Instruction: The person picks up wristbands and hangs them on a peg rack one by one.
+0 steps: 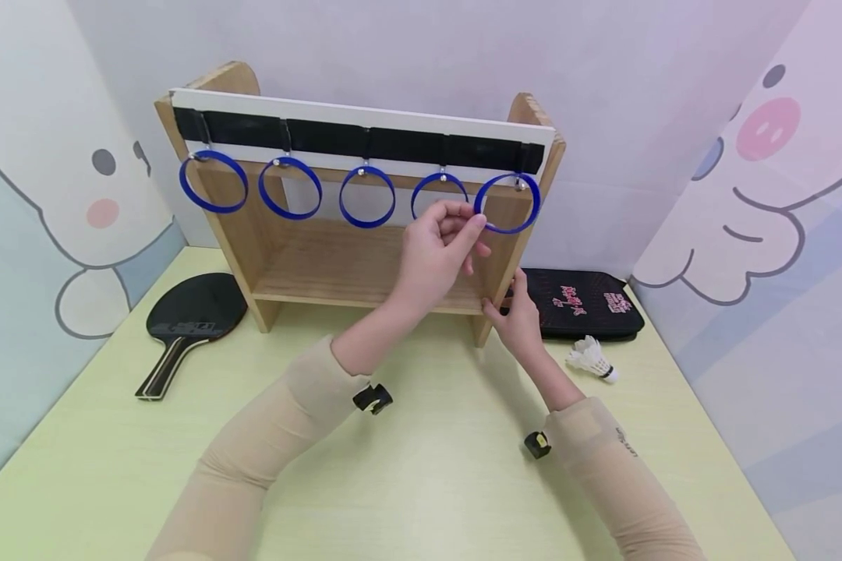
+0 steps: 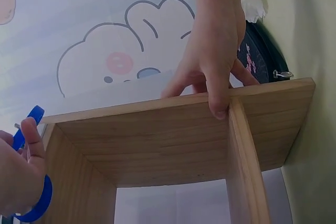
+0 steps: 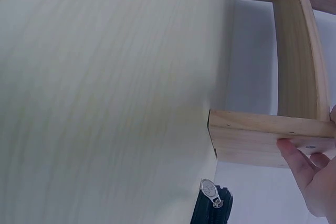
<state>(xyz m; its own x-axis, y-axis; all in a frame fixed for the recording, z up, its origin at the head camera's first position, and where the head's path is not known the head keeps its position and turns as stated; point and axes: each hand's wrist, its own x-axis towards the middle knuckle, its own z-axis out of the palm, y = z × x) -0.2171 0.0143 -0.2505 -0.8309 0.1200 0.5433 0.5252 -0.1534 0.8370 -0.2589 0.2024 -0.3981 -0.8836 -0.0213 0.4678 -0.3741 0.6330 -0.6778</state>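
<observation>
A small wooden shelf [image 1: 323, 257] stands on the table, with a white board and black strip along its top front. Several blue rings hang in a row from hooks on that strip. In the head view my left hand [image 1: 435, 249] pinches the left edge of the rightmost blue ring [image 1: 536, 204] between thumb and fingers; the ring is still at its hook. Part of the neighbouring blue ring [image 1: 421, 187] is hidden behind this hand. My right hand [image 1: 519, 319] grips the shelf's right side panel [image 3: 247, 140] low down, its thumb at the front edge, fingers on the outer face.
A black table tennis bat [image 1: 196, 312] lies left of the shelf. On the right, a black zipped case [image 1: 582, 304] with pink lettering lies behind a white shuttlecock [image 1: 592, 358]. Walls with cartoon drawings enclose the pale table [image 1: 421, 467] at the back and sides.
</observation>
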